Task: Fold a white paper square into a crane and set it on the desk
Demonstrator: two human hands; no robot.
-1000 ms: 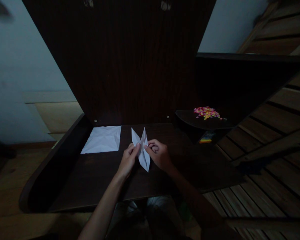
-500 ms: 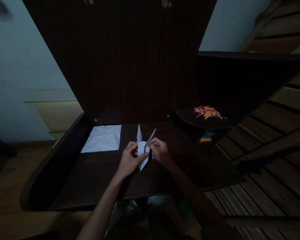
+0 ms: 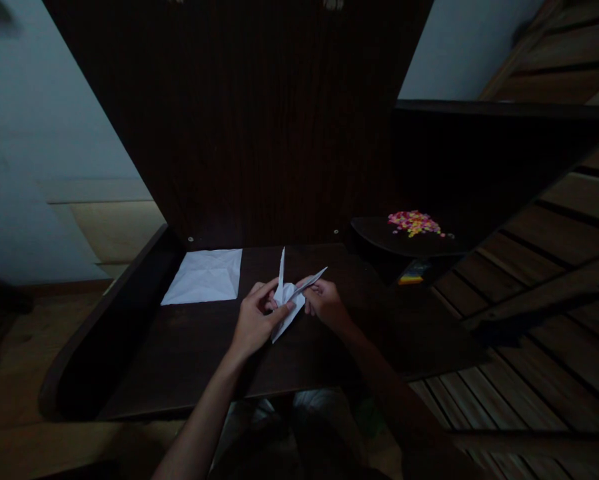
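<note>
Between my hands, above the dark wooden desk (image 3: 189, 360), is a white folded paper (image 3: 288, 313) with two pointed flaps standing up and spreading apart. My left hand (image 3: 256, 317) pinches its left side, thumb across the front. My right hand (image 3: 323, 300) grips the right flap, which leans out to the right; its fingertips are partly hidden behind the paper. A flat white sheet of paper (image 3: 204, 277) with crease lines lies on the desk to the left of my hands.
A small corner shelf (image 3: 374, 233) at the right holds a pile of colourful small pieces (image 3: 414, 223). A tall dark panel (image 3: 259, 133) rises behind the desk, and a raised side edge (image 3: 99, 333) bounds its left. Wooden slats (image 3: 554, 267) stand at the right.
My right hand has drawn the right flap outward and down, so the two flaps are wider apart. The folded paper has tilted to the right. The flat sheet has stayed in place.
</note>
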